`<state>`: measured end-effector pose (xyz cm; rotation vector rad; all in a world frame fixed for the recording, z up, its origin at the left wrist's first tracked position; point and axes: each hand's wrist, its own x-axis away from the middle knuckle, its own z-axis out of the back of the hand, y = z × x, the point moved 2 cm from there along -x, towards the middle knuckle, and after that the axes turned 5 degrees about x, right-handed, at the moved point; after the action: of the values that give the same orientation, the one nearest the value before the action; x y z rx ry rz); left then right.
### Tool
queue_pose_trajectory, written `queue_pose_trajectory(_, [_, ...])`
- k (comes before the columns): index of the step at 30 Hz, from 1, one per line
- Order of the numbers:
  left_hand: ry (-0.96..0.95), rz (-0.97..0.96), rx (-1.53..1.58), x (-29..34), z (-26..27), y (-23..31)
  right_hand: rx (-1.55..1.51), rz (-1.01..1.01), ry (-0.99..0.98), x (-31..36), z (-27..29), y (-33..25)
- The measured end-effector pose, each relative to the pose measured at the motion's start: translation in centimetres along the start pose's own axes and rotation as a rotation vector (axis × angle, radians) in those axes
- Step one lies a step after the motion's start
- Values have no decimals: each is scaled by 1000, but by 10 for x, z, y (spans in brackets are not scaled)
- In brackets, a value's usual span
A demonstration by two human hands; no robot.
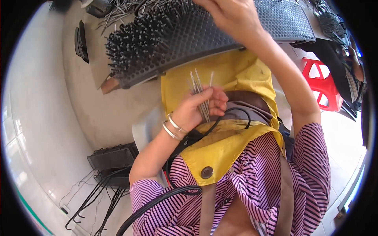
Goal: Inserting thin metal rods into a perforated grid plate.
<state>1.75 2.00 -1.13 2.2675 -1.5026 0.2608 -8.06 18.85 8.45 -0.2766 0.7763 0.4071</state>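
Note:
Several thin silvery metal rods point(195, 80) stand up from my left hand point(197, 103), which is closed around them above my lap. My right hand point(233, 17) reaches over a black perforated tray point(197, 37) at the far side. Its fingertips run past the upper edge of the picture, so what they touch or hold is hidden. Many thin dark pieces point(134, 45) stand upright and close together in the holes on the tray's left part. Farther right, the tray's hole pattern shows bare.
Loose metal rods point(122, 13) lie in a heap behind the tray. A yellow apron point(220, 70) covers my lap, with a black cable point(161, 202) across my front. Black racks point(114, 159) stand at lower left, a red stool point(323, 84) at right, beside another person point(334, 59).

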Motion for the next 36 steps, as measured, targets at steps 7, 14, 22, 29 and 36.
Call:
queue_pose_trajectory(7, [-29,12,4,2,-2,2,-944,-821,-863,88,27,-52])
queue_pose_trajectory(14, [-245,213,-48,0,-11,-8,-1185,-1251,-698,94,24,-64])
queue_pose_trajectory(22, [-119,213,-127,2,-7,-13,-1183,-1302,-542,109,22,-53])
queue_pose_trajectory(29, [8,126,-62,2,3,-7,-1121,-1309,-57,74,35,2])
queue_pose_trajectory(36, [66,128,-70,2,6,-11,-725,-893,299,27,21,41])
